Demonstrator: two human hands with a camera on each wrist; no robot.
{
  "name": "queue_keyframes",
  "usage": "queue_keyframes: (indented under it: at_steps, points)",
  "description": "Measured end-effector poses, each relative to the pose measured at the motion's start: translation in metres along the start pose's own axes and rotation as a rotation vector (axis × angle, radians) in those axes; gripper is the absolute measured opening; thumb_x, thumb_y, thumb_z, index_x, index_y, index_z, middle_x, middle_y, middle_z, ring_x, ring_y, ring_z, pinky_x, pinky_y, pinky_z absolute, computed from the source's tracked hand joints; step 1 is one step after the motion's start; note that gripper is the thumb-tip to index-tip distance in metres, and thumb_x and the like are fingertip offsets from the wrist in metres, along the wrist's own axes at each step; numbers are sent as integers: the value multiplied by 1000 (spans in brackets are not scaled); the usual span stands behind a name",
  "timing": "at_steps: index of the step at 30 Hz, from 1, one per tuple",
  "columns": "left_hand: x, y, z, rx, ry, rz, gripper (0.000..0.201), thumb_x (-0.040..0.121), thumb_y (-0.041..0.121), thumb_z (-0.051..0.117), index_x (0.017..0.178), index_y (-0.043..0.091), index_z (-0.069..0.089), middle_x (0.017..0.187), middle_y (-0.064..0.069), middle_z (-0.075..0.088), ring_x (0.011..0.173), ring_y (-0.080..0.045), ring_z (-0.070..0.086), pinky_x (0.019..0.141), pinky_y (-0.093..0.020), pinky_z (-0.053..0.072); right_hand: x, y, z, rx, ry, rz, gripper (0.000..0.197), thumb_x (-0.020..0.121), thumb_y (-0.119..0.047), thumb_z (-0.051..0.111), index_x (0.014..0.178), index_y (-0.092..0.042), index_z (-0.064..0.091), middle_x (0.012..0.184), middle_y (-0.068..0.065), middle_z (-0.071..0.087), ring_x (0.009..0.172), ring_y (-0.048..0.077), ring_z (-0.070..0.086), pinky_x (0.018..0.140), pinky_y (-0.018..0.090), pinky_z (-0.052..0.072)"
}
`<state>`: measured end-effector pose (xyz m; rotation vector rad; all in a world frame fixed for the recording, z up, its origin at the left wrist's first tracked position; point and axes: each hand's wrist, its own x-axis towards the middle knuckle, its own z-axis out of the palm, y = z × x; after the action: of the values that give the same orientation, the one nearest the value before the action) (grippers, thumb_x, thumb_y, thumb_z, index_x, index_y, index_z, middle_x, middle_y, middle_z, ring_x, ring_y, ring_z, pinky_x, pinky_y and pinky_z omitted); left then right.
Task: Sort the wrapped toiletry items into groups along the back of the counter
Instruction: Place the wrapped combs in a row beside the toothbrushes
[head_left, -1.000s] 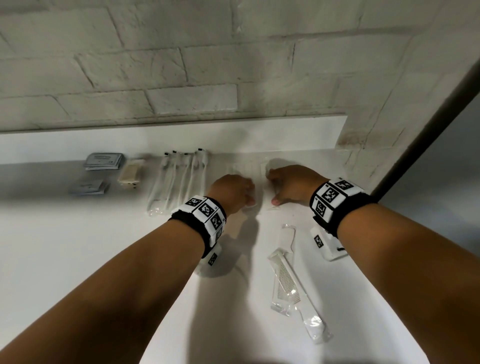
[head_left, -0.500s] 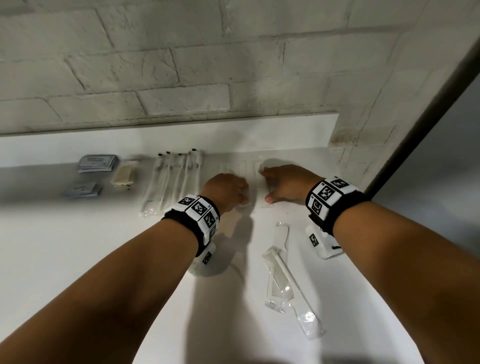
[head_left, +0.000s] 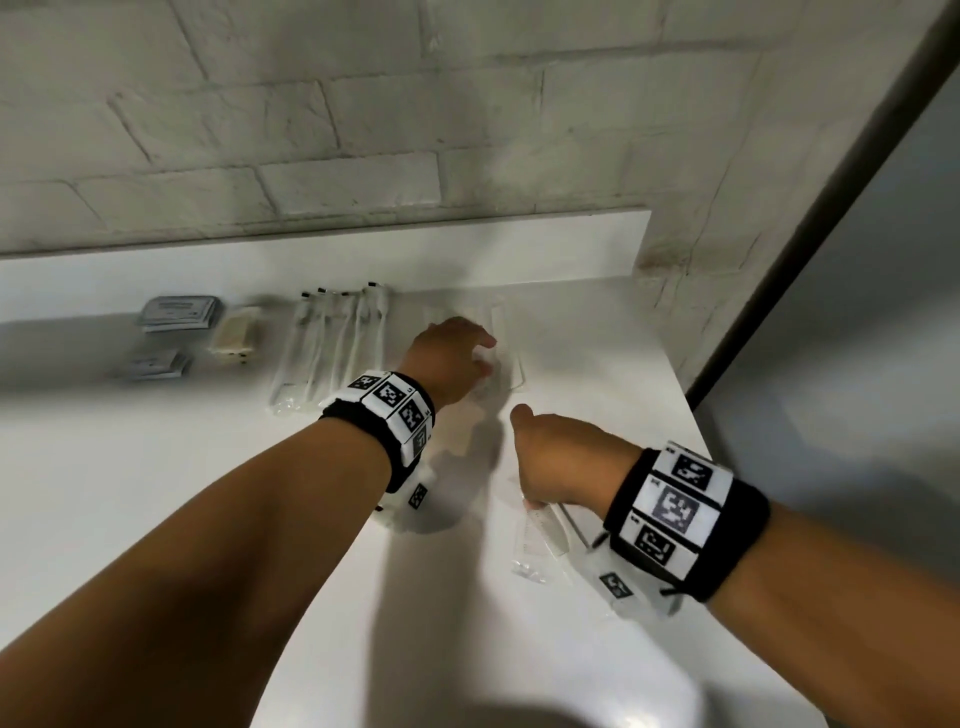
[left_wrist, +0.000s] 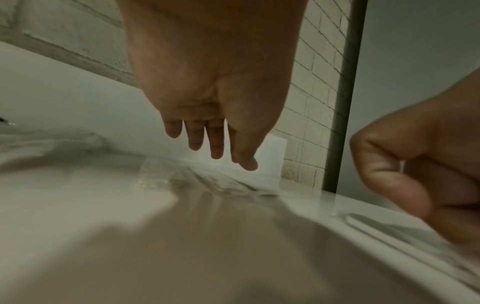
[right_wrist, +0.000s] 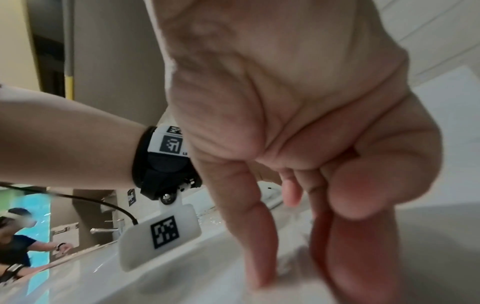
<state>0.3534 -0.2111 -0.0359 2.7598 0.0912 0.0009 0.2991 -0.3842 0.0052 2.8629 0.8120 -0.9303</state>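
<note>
Here, on a white table (head_left: 156, 493) set against a pale brick wall (head_left: 363, 130), a person sorts wrapped toiletries, with a row of wrapped toothbrushes (head_left: 332, 348) serving as the landmark along the back edge. To the right of that row the left hand (head_left: 449, 364) hovers over a cluster of clear-wrapped combs (head_left: 506, 353); the left wrist view shows its fingers (left_wrist: 217, 142) straight and spread just above the clear plastic, holding nothing. Nearer the front edge and further right of the toothbrushes, the right hand (head_left: 563, 457) reaches down onto two more clear-wrapped combs lying loose (head_left: 540, 540), its fingers (right_wrist: 249, 226) pointing down to the table surface; whether that grip has closed on a wrapper cannot be told, since the hand hides the contact and the right wrist view is blurred. To the left of the toothbrush row lie a cream-coloured wrapped item (head_left: 236, 338) and, beyond it, two stacks of grey packets (head_left: 179, 312), one nearer the wall, the other (head_left: 156, 366) in front of it.
</note>
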Motion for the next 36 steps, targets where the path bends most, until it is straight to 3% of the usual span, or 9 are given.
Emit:
queue_keyframes:
  at_steps: [4, 8, 11, 12, 14, 16, 20, 23, 36]
  points:
    - [-2, 5, 0, -7, 1, -14, 34, 87, 29, 59, 121, 24, 61, 135, 2, 52, 127, -17, 46, 111, -34, 31, 1, 9, 5, 214, 2, 3, 59, 76, -5, 61, 128, -7, 32, 115, 18, 50, 78, 29, 56, 48, 26, 35]
    - [-3, 6, 0, -1, 1, -21, 33, 88, 27, 56, 120, 24, 61, 134, 2, 53, 125, -17, 48, 109, -31, 33, 5, 32, -13, 476, -87, 33, 35, 84, -8, 63, 117, -6, 51, 76, 15, 57, 54, 23, 49, 47, 25, 36]
    - [0, 6, 2, 0, -8, -24, 32, 87, 28, 56, 119, 27, 62, 134, 5, 54, 125, -17, 48, 108, -29, 34, 23, 55, -46, 610, 88, 77, 35, 87, -14, 66, 119, -7, 54, 71, 13, 58, 48, 18, 45, 44, 23, 36]
    - [1, 7, 3, 0, -16, -27, 33, 87, 29, 56, 119, 28, 62, 134, 6, 54, 126, -17, 48, 109, -29, 35, 30, 62, -56, 626, 178, 69, 42, 85, -16, 69, 123, -9, 51, 83, 15, 63, 56, 21, 52, 47, 27, 42]
    - [3, 12, 5, 1, -35, -38, 33, 87, 30, 55, 120, 30, 62, 136, 7, 53, 127, -17, 48, 108, -29, 36, 41, 74, -68, 582, 367, 66, 63, 80, -20, 73, 135, -13, 43, 118, 15, 62, 93, 28, 63, 75, 37, 54]
    - [3, 17, 6, 7, -46, -40, 34, 88, 30, 54, 121, 29, 61, 137, 7, 53, 127, -17, 47, 106, -26, 35, 45, 82, -68, 464, 478, 59, 66, 81, -21, 71, 139, -15, 42, 132, 11, 56, 116, 29, 57, 97, 38, 48]
    - [6, 19, 11, 24, -49, -40, 37, 86, 32, 59, 123, 27, 62, 137, 4, 54, 127, -18, 48, 108, -27, 35, 46, 89, -45, 204, 286, -32, 56, 80, -17, 72, 133, -19, 56, 135, 5, 58, 121, 26, 55, 103, 36, 44]
    - [6, 22, 13, 70, -101, -50, 44, 83, 39, 64, 126, 28, 60, 139, 4, 52, 128, -19, 46, 107, -28, 35, 50, 88, -38, 99, 213, -65, 64, 81, -28, 72, 140, -23, 47, 146, 0, 47, 133, 22, 44, 110, 31, 35]
    - [9, 25, 10, 33, -119, -97, 45, 78, 36, 72, 122, 28, 64, 132, 3, 57, 123, -19, 52, 102, -28, 41, 91, 79, -54, -10, 276, -94, 52, 81, -36, 66, 129, -20, 56, 131, 3, 59, 117, 27, 56, 95, 34, 45]
